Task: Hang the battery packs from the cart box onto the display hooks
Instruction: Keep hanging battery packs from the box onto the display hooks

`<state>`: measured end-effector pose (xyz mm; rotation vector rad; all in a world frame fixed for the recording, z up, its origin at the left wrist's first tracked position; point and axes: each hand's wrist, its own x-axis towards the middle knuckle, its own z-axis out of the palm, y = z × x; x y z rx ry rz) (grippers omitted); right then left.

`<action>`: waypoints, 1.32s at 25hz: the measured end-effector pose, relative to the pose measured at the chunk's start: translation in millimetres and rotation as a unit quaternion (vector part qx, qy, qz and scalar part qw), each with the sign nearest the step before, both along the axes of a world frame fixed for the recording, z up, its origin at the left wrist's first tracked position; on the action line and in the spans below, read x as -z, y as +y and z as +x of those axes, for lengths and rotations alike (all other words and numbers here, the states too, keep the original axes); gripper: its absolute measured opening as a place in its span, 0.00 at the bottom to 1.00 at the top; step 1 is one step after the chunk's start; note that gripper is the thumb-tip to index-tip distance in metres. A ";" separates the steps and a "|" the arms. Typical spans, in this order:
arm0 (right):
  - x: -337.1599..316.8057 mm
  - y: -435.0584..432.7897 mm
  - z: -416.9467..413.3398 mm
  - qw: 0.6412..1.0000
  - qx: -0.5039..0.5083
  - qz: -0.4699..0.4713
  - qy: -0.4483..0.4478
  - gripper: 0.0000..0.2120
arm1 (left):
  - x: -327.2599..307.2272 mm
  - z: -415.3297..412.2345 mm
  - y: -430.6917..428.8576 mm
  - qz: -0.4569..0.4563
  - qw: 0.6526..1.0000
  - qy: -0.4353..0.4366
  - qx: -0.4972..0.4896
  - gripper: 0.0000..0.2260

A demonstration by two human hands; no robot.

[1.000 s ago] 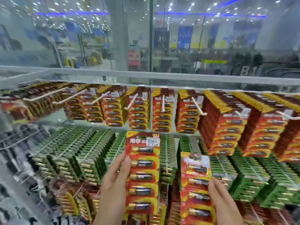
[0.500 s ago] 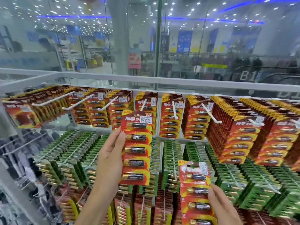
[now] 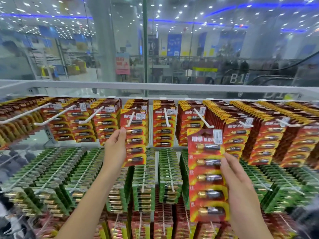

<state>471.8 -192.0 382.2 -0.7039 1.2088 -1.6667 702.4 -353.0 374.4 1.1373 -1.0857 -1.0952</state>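
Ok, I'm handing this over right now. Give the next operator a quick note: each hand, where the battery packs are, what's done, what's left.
Left hand: holds a red battery pack by its left edge; the pack's top is at the white hook in the top row, seemingly threaded on but not pushed back.
Right hand: grips a second red pack by its right edge, held in front of the green packs, below the next free hook.
Done: the top row already carries many red packs.
Left: seat the left pack, hang the right one. The cart box is out of view.
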 end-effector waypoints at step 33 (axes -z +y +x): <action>27.5 -146.4 -12.9 0.962 0.146 0.051 0.225 0.16 | 32.8 1.5 -17.0 -0.057 0.989 0.037 -0.133 0.10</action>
